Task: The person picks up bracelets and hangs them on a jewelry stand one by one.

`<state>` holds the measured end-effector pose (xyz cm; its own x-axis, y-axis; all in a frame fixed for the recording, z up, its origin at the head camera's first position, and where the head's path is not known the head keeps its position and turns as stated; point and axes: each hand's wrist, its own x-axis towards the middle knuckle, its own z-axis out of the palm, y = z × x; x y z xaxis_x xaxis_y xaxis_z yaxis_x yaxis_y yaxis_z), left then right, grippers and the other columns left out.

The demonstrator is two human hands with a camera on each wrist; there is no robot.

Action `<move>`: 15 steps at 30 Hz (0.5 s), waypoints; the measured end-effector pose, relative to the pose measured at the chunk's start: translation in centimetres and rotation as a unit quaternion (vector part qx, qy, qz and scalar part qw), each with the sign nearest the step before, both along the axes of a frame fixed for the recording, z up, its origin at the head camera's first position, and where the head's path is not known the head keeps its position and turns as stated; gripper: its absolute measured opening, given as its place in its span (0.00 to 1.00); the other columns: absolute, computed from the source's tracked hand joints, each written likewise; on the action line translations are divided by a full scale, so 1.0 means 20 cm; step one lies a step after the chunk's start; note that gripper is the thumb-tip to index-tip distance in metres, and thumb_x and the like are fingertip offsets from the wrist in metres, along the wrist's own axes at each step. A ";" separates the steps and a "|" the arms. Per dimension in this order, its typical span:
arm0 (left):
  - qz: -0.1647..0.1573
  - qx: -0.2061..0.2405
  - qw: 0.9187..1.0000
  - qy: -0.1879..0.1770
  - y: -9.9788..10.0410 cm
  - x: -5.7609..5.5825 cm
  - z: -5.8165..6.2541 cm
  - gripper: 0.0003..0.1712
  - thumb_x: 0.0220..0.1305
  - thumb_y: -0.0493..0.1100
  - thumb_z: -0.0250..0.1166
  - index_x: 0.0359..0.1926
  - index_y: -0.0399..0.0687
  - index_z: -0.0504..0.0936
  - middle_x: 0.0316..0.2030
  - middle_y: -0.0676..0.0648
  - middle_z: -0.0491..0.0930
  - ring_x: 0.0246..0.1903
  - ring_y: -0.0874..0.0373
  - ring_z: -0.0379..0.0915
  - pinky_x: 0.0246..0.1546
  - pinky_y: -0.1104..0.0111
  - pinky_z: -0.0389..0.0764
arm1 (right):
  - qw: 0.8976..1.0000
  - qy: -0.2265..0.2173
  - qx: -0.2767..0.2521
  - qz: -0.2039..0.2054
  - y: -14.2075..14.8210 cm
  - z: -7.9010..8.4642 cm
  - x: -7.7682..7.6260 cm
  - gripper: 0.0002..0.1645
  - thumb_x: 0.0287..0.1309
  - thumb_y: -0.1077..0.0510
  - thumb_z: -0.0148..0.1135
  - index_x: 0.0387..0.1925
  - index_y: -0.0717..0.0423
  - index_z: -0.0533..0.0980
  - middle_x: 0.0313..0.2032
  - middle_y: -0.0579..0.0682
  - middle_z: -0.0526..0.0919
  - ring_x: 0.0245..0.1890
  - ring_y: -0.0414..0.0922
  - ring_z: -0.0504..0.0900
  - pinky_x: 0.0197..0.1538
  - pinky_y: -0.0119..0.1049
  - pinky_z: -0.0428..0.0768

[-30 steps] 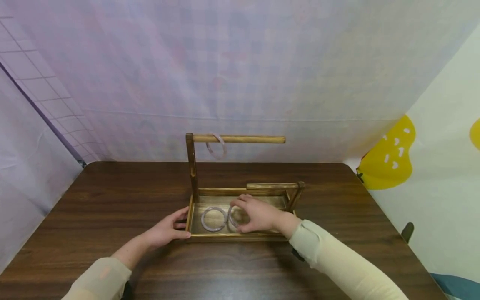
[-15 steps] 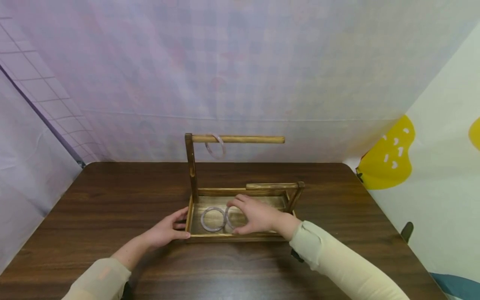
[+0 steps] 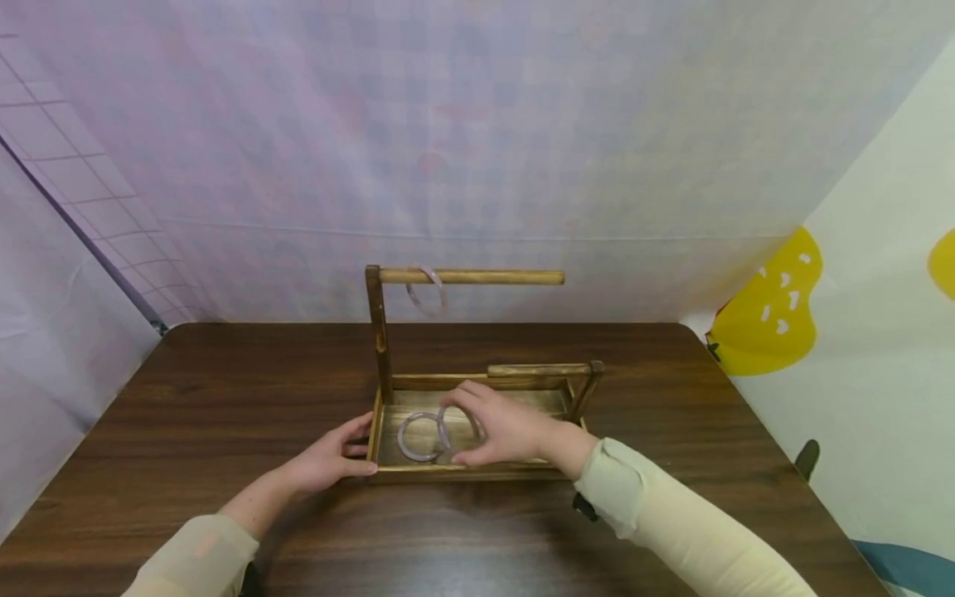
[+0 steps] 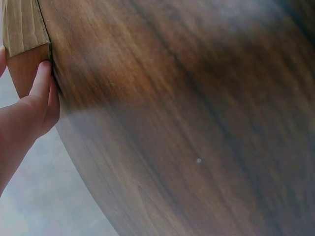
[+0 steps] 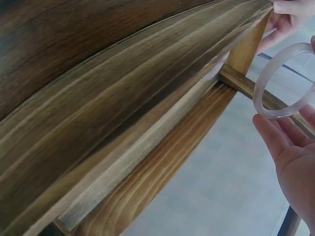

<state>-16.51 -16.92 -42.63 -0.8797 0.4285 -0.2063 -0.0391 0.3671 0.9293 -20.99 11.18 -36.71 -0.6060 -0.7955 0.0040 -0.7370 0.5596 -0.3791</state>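
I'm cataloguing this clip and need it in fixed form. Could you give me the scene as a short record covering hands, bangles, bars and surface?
Left hand: rests against the left end of the tray
Right hand: holds a bangle
Held bangle: between thumb and fingers
Lying bangle: in the tray; contact with the held one unclear
Hanging bangle: on the upper bar
Lower bar: no bangle on it
Table: dark wood, under the tray
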 end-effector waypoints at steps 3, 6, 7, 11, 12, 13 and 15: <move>0.000 -0.004 1.000 0.004 0.00 0.00 0.00 0.50 0.59 0.37 0.65 0.70 0.28 0.41 0.65 0.22 0.52 0.61 0.28 0.58 0.54 0.52 0.75 | 1.000 -0.006 -0.016 -0.001 -0.01 0.01 0.00 0.40 0.48 0.44 0.69 0.60 0.51 0.65 0.55 0.51 0.71 0.52 0.47 0.75 0.53 0.40 0.77; -0.002 -0.007 1.000 0.010 0.00 0.00 0.00 0.50 0.59 0.36 0.65 0.70 0.27 0.41 0.65 0.22 0.52 0.60 0.28 0.59 0.53 0.52 0.76 | 0.999 -0.017 -0.035 -0.001 -0.01 0.01 0.01 0.40 0.47 0.45 0.69 0.60 0.52 0.65 0.54 0.52 0.72 0.52 0.47 0.75 0.54 0.39 0.77; -0.002 -0.007 1.000 0.011 0.00 0.00 0.00 0.50 0.58 0.36 0.65 0.70 0.27 0.41 0.64 0.22 0.52 0.60 0.28 0.59 0.53 0.52 0.76 | 0.999 -0.022 -0.042 -0.001 -0.02 0.01 0.01 0.40 0.48 0.45 0.69 0.60 0.52 0.65 0.54 0.52 0.72 0.52 0.48 0.75 0.54 0.39 0.77; 0.000 -0.008 1.000 0.007 0.00 0.00 0.00 0.50 0.59 0.36 0.64 0.70 0.28 0.41 0.65 0.22 0.53 0.60 0.28 0.59 0.54 0.52 0.75 | 0.997 -0.041 -0.064 0.000 -0.02 0.02 0.01 0.39 0.48 0.47 0.70 0.60 0.54 0.65 0.55 0.51 0.71 0.54 0.49 0.74 0.57 0.38 0.75; 0.001 -0.009 1.000 0.005 0.00 0.00 0.00 0.49 0.59 0.36 0.64 0.70 0.28 0.41 0.65 0.22 0.53 0.61 0.28 0.59 0.54 0.52 0.75 | 0.997 -0.044 -0.070 0.001 -0.02 0.03 0.01 0.40 0.48 0.47 0.70 0.60 0.55 0.65 0.55 0.51 0.71 0.55 0.49 0.74 0.58 0.38 0.75; 0.003 -0.008 1.000 0.003 0.00 0.00 0.00 0.49 0.59 0.36 0.64 0.70 0.28 0.41 0.65 0.22 0.53 0.61 0.28 0.59 0.54 0.52 0.75 | 0.996 -0.048 -0.075 0.001 -0.02 0.03 0.01 0.40 0.48 0.47 0.70 0.60 0.56 0.65 0.55 0.50 0.71 0.55 0.49 0.74 0.58 0.38 0.75; 0.004 -0.006 1.000 0.000 0.00 0.00 0.00 0.49 0.59 0.36 0.64 0.70 0.28 0.42 0.65 0.23 0.53 0.61 0.29 0.58 0.55 0.51 0.75 | 0.995 -0.055 -0.086 0.003 -0.02 0.04 0.01 0.40 0.47 0.48 0.70 0.59 0.56 0.65 0.55 0.50 0.71 0.55 0.48 0.74 0.58 0.38 0.75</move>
<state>-16.46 -16.87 -42.55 -0.8831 0.4185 -0.2120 -0.0430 0.3779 0.9248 -20.76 10.70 -35.98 -0.6061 -0.7918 0.0750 -0.6890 0.4756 -0.5469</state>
